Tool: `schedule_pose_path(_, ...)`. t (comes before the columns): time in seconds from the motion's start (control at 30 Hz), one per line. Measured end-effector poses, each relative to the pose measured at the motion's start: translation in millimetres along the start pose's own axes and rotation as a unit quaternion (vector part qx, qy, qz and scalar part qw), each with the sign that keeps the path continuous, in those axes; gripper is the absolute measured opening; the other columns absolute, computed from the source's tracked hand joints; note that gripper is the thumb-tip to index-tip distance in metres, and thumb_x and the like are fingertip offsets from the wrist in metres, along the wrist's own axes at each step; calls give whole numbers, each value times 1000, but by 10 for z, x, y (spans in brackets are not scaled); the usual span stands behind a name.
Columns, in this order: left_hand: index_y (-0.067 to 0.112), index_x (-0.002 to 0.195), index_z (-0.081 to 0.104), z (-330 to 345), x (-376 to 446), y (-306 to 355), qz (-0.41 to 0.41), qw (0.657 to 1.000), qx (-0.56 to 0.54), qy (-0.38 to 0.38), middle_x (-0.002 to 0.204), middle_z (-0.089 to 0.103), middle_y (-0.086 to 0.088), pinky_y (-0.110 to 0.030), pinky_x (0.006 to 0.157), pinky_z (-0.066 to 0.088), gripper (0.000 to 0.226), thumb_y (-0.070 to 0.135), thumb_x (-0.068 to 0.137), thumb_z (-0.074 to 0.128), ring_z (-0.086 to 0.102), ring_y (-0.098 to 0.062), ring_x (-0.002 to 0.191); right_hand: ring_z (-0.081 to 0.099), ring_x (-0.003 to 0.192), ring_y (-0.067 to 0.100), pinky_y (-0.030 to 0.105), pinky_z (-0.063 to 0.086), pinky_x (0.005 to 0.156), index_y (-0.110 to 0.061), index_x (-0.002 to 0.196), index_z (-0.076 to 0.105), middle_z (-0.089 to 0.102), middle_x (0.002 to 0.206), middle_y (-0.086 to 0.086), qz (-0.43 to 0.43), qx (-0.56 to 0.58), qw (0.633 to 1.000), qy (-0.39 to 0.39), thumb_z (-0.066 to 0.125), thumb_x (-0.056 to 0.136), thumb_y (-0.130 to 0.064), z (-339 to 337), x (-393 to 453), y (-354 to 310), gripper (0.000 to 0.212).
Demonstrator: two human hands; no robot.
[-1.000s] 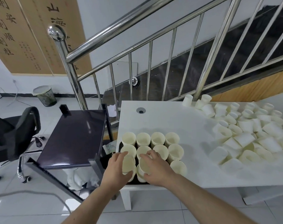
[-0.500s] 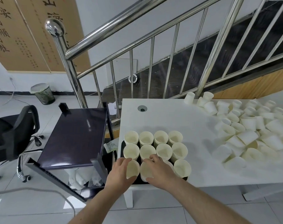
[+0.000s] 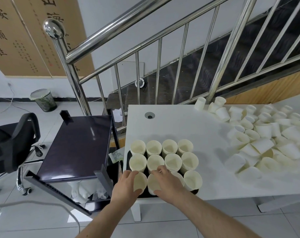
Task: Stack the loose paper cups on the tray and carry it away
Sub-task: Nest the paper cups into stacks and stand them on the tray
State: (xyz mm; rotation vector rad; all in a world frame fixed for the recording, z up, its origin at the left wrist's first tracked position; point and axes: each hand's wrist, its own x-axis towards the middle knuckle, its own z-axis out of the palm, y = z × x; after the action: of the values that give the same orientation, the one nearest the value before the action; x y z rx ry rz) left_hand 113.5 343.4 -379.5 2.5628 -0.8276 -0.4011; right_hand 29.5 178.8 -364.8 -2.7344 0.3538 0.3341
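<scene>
A black tray (image 3: 128, 157) sits at the near left corner of the white table (image 3: 180, 124), filled with several stacks of cream paper cups (image 3: 169, 146) in rows. My left hand (image 3: 125, 186) grips the front-left cup stack (image 3: 139, 181) from its left side. My right hand (image 3: 168, 182) curls round the neighbouring front stack (image 3: 151, 183), with fingers over its rim and thumb at its base. A large heap of loose paper cups (image 3: 262, 134) lies on the right part of the table.
A steel stair railing (image 3: 145, 54) rises behind the table. A dark cart with a glossy top (image 3: 77, 145) stands just left of the table. Further left is a black office chair (image 3: 12, 143), and a waste bin (image 3: 43, 100) stands by the wall.
Both hands stay on the two front cup stacks, which have settled lower on the tray. The view has tilted slightly, moving the tray higher in the frame.
</scene>
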Motion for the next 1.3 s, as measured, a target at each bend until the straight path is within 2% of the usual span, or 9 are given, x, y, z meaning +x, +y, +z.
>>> schedule_pose_path(0.23,28,133,44,-69,37,277,20,999,4,32,134,40,9,-25,89,45,50,36,87,59,40,-14,123,46,121,22,35,52,81,-23,141,36,27,143,0,-1,3,999,32,62,84,-28,-186,-108,152,63)
schedule_pose_path(0.33,26,135,43,-57,80,527,38,998,-12,40,134,41,9,-25,88,46,51,34,87,59,42,-12,120,45,121,21,31,48,77,-23,143,36,27,144,-1,8,7,998,63,57,87,-25,-371,-236,338,60)
schedule_pose_path(0.4,26,135,43,-17,108,753,51,998,-16,41,135,40,9,-26,88,46,51,33,87,59,43,-13,120,44,122,20,30,45,75,-23,142,36,25,146,-1,16,3,997,76,55,89,-23,-492,-361,533,57)
schedule_pose_path(0.53,27,133,46,149,180,1211,81,995,-32,46,128,44,9,-28,89,45,51,35,85,61,46,-14,116,37,128,20,34,49,86,-22,143,34,25,146,1,33,-11,995,94,55,89,-28,-700,-626,985,58)
schedule_pose_path(0.73,24,128,50,474,286,2064,118,990,-62,55,128,47,6,-27,88,43,47,30,84,63,48,-16,116,35,132,18,31,48,89,-22,147,30,21,148,1,55,-8,991,120,56,92,-31,-995,-1068,1797,61)
schedule_pose_path(0.87,24,130,50,650,412,2568,129,987,-73,58,131,44,6,-25,96,40,49,30,84,63,45,-15,121,38,128,17,31,49,89,-23,146,31,23,146,-1,73,-8,988,137,57,93,-34,-1168,-1289,2282,60)
schedule_pose_path(0.97,24,129,50,718,512,2867,136,985,-86,61,129,45,6,-25,94,42,48,29,84,63,47,-14,119,38,130,16,30,48,91,-23,146,31,23,146,-2,82,-4,986,144,57,93,-34,-1287,-1351,2562,60)
schedule_pose_path(1.2,28,132,47,875,998,3312,113,989,-72,59,131,42,10,-26,90,44,49,33,86,61,45,-11,121,39,129,13,28,48,84,-26,146,30,24,146,-4,92,-4,986,137,56,93,-35,-1515,-1175,3111,60)
schedule_pose_path(1.3,28,133,45,940,1349,3435,102,990,-77,58,133,42,10,-27,92,45,49,33,87,60,45,-11,122,39,129,13,29,48,89,-26,146,30,24,146,-4,99,6,987,126,56,93,-35,-1607,-955,3341,60)
